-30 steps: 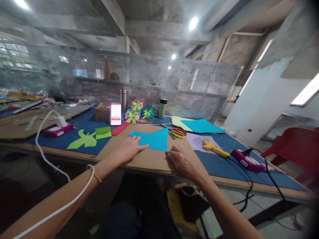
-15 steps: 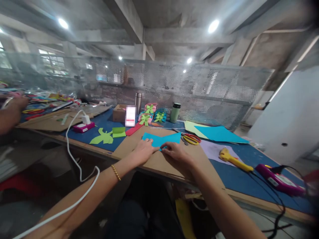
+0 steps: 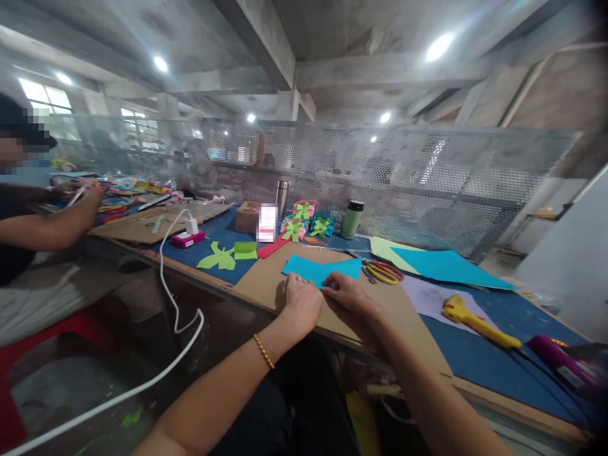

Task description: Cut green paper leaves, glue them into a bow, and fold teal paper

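A piece of bright blue paper (image 3: 313,267) lies on a brown cardboard sheet (image 3: 266,285) at the table's front edge, with a dip along its top edge. My left hand (image 3: 303,301), with a ring and a gold bead bracelet, is bent over the paper's lower left edge, its fingers curled down on it. At the lower middle edge my right hand (image 3: 349,292) pinches the same paper between thumb and fingers. The two hands nearly meet, and they hide the paper's lower edge.
Scissors (image 3: 384,272) lie right of the paper. A yellow glue gun (image 3: 479,326) with a black cable lies farther right. Blue sheets (image 3: 456,266), green paper cut-outs (image 3: 221,256), a green flask (image 3: 352,220) and a white cable (image 3: 164,266) surround the area. A co-worker (image 3: 28,209) sits at left.
My left hand has turned more upright and its fingers have curled in at the paper's lower edge. My right hand keeps its pinch. The view has swung left, showing more of the co-worker.
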A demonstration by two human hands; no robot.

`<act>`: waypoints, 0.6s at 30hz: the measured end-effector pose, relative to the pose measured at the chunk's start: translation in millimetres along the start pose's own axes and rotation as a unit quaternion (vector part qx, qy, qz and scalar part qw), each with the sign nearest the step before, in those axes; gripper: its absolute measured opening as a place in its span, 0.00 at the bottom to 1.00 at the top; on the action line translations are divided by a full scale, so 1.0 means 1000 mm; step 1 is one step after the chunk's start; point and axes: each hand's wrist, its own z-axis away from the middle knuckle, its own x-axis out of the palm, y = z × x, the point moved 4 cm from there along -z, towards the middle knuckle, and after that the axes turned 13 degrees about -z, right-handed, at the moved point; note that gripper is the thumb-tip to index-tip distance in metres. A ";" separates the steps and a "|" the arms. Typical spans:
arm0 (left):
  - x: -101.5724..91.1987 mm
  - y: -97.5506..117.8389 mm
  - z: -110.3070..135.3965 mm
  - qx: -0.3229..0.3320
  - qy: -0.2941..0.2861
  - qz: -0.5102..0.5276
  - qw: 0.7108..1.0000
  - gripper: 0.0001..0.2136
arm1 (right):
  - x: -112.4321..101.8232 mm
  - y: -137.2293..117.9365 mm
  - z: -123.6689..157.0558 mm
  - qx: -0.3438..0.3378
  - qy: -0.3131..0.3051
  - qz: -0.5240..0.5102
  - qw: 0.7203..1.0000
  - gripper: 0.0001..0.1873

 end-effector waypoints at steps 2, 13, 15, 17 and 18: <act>0.001 -0.011 0.003 0.005 0.007 0.000 1.000 0.13 | -0.001 -0.001 0.001 -0.003 0.001 0.000 1.000 0.05; 0.010 -0.051 0.017 0.046 0.082 0.002 0.996 0.17 | -0.002 -0.003 0.003 -0.007 0.003 -0.002 1.000 0.06; 0.013 -0.053 0.018 0.043 0.074 0.007 0.996 0.18 | -0.002 -0.003 0.003 -0.006 0.001 -0.002 1.000 0.05; 0.015 -0.056 0.018 0.035 0.068 0.013 0.997 0.19 | -0.002 -0.005 0.004 -0.005 -0.001 -0.001 1.000 0.05; 0.016 -0.057 0.018 0.031 0.067 0.014 0.997 0.20 | -0.002 -0.005 0.004 -0.003 -0.002 -0.001 1.000 0.05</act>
